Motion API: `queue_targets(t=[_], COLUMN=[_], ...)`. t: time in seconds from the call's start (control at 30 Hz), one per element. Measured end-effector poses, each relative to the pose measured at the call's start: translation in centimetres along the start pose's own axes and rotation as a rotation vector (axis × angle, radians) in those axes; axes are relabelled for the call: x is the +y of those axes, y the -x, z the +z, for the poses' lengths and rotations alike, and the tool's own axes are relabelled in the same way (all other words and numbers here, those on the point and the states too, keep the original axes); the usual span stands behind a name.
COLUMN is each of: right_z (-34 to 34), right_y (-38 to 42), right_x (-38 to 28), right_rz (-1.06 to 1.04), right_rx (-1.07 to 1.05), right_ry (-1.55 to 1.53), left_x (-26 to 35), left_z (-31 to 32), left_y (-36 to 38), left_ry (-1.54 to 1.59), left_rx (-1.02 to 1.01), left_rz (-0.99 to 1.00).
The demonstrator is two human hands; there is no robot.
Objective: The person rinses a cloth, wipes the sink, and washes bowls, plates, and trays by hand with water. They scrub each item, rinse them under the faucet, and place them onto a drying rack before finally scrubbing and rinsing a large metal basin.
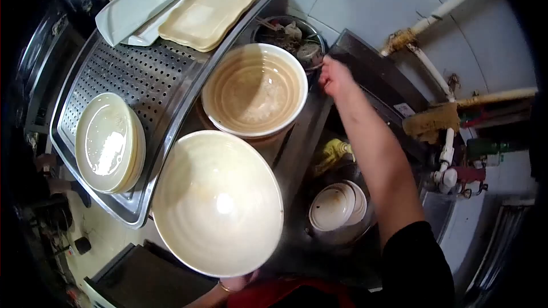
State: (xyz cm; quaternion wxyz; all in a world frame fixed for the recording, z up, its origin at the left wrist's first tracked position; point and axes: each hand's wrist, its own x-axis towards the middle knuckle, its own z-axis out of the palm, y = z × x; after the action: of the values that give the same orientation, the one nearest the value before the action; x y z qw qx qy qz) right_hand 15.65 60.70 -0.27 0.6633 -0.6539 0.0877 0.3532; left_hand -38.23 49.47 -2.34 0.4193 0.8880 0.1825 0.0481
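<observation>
My left hand (237, 282) is at the bottom edge, mostly hidden behind a large cream bowl (217, 202) that it holds up, tilted toward me. A second large cream bowl (255, 89) sits upright beyond it with some water inside. My right hand (335, 77) reaches far out to the rim of a metal strainer basket (291, 37) holding scraps, its fingers on or at that rim. Whether the fingers grip the rim is unclear.
A perforated steel tray (142, 80) on the left carries a stack of round cream plates (108, 142), a cream rectangular platter (208, 11) and white rectangular dishes (134, 8). Small white bowls (337, 205) lie in the dark sink below my right arm. White pipes (439, 8) run along the tiled wall.
</observation>
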Motion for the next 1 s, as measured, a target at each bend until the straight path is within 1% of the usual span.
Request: queue_targets(t=[0.03, 0.1, 0.13, 0.17, 0.2, 0.23, 0.3, 0.33, 0.37, 0.4, 0.43, 0.47, 0.5, 0.53, 0.57, 0.6, 0.63, 0.67, 0.7, 0.73, 0.77, 0.83, 0.87, 0.9, 0.97, 1.0], right_z=[-0.2, -1.3, -0.7, -0.2, -0.7, -2.0, -5.1, -7.4, -10.2, -13.8, -17.3, -21.0, -25.2, -29.0, -33.0, -38.5, -41.9, -46.9, -52.0, -55.9, -59.7, -68.3, -72.0, -74.9, -79.9, -81.6], right_y=[1.0, 0.4, 2.5, 4.5, 5.3, 6.5, 11.4, 14.1, 16.7, 18.6, 20.1, 22.2, 23.8, 26.3, 28.3, 29.6, 32.4, 34.1, 35.5, 36.9, 37.9, 38.6, 38.1, 37.0, 35.1, 34.3], right_x=[0.4, 0.6, -0.3, -1.0, -0.9, -0.5, 0.6, 1.5, 2.6, 4.2, 6.2, 7.4, 9.2, 10.4, 11.3, 13.1, 13.0, 14.0, 15.0, 14.8, 14.6, 16.6, 18.1, 19.5, 22.4, 23.8], right_rz=[-0.006, -0.035, -0.067, -0.106, -0.101, -0.108, -0.195, -0.250, -0.294, -0.346, -0.395, -0.409, -0.538, -0.513, -0.535, -0.521, -0.547, -0.545, -0.535, -0.509, -0.480, -0.459, -0.447, -0.414, -0.347, -0.369], right_rx=[0.097, -0.052, -0.103, -0.138, -0.159, -0.161, -0.090, -0.067, -0.047, -0.023, -0.012, 0.125, 0.321, 0.495, 0.665, 0.723, 0.842, 0.937, 1.032, 1.132, 1.229, 1.274, 1.289, 1.333, 1.411, 1.375], right_ry=[-0.070, -0.291, -0.345, -0.401, -0.487, -0.575, -0.428, -0.304, -0.174, -0.146, -0.112, -0.115, -0.019, -0.017, -0.074, -0.156, -0.200, -0.190, -0.177, -0.178, -0.174, -0.035, 0.034, 0.095, 0.221, 0.394], left_x=[0.5, 0.9, 0.7, 0.8, 1.4, 0.6, 0.7, 1.0, 1.1, -0.5, -0.7, -0.6, -0.4, 0.2, 0.7, -0.3, -0.1, 0.4, 1.3, 3.4, 5.5, 9.5, 10.4, 11.9, 14.7, 16.0], left_z=[-0.2, -0.3, 0.1, 0.3, 0.1, 0.9, 1.3, 1.5, 1.9, 2.5, 2.5, 2.6, 2.5, 2.5, 2.6, 2.8, 2.4, 3.0, 3.8, 4.8, 6.3, 9.4, 11.9, 13.9, 18.0, 20.1], left_y=[-0.2, -0.5, -0.3, 0.0, -0.2, 0.3, 0.0, 0.2, 0.4, 1.0, 1.4, 1.3, 1.2, 1.0, 0.9, 1.2, 1.2, 1.3, 1.4, 1.7, 1.9, 2.4, 3.0, 3.2, 3.2, 3.0], left_ry=[-0.046, -0.112, -0.127, -0.136, -0.113, -0.149, -0.186, -0.202, -0.220, -0.236, -0.214, -0.200, -0.194, -0.185, -0.178, -0.199, -0.253, -0.377, -0.499, -0.581, -0.560, -0.526, -0.613, -0.535, -0.534, -0.519], left_rx=[0.033, 0.094, 0.100, 0.093, 0.078, 0.137, 0.189, 0.198, 0.213, 0.197, 0.183, 0.168, 0.160, 0.171, 0.185, 0.188, 0.116, 0.184, 0.249, 0.210, 0.166, 0.071, 0.014, 0.013, 0.001, 0.015], left_rz=[-0.001, -0.024, -0.043, -0.051, -0.101, -0.074, 0.002, -0.020, -0.044, -0.029, -0.040, -0.065, -0.099, -0.108, -0.121, -0.108, -0.118, -0.044, 0.030, 0.008, 0.032, 0.069, -0.088, -0.044, 0.017, 0.053])
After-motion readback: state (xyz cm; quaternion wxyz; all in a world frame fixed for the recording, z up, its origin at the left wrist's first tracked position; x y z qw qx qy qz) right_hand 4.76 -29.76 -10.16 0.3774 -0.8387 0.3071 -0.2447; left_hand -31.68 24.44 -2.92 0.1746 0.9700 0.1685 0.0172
